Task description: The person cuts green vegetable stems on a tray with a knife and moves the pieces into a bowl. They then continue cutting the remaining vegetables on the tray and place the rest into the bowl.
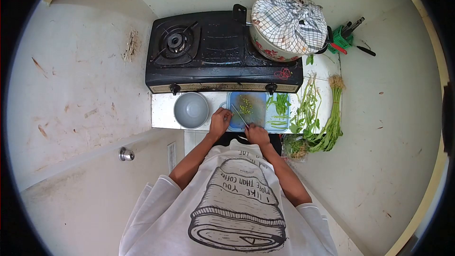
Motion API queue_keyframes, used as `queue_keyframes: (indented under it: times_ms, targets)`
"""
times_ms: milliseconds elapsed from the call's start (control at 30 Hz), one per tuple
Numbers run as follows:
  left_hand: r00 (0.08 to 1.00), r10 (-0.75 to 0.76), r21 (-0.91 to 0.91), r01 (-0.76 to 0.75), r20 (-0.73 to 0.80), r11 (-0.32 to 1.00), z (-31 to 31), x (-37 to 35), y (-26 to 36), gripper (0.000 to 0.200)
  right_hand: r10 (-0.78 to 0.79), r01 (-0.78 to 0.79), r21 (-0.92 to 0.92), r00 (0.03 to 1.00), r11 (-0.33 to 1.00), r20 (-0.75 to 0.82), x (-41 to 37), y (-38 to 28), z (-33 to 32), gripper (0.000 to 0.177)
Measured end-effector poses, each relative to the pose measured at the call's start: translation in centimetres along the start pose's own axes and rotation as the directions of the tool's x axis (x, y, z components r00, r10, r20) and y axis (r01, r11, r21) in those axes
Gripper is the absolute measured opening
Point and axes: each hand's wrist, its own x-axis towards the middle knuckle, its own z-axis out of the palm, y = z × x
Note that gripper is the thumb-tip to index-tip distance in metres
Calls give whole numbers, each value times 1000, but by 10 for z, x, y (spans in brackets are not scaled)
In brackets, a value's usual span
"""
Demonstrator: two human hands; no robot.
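Observation:
On the white counter lies a blue cutting board (261, 97). My right hand (257, 134) is wrapped round the handle of a knife (240, 116), whose blade slants up and left over the board. At the board's left edge my left hand (221, 120) has its fingers drawn together near the blade; what they pinch is too small to make out. Small chopped green pieces (245, 105) lie beyond the blade. Cut leaves (282, 103) and green stalks (278, 123) rest on the board's right part. A grey bowl (191, 110) stands left of my left hand.
Behind the board is a black gas stove (220, 71) with a cloth-covered pot (277, 50) on its right side. Leafy stems (306, 106) and a tied bundle of greens (333, 118) lie at the right. A green basket (339, 41) holds utensils by the wall.

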Motion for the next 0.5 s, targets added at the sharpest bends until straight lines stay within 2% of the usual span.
queue_keyframes:
  times_ms: [167, 300, 500]
  targets:
    - [1000, -13, 30, 12, 25, 999, 2, -2, -3, 9, -49, 48, 16, 997, 999, 62, 0, -2, -5, 45]
    - [999, 49, 70, -51, 24, 996, 1, -2, -5, 9, -85, 81, 40, 991, 996, 101, 1, -2, -1, 45]
    - [998, 56, 55, -57, 21, 997, 0, -4, -2, 9, -148, 148, 41, 989, 988, 0, 14, -13, 1, 42]
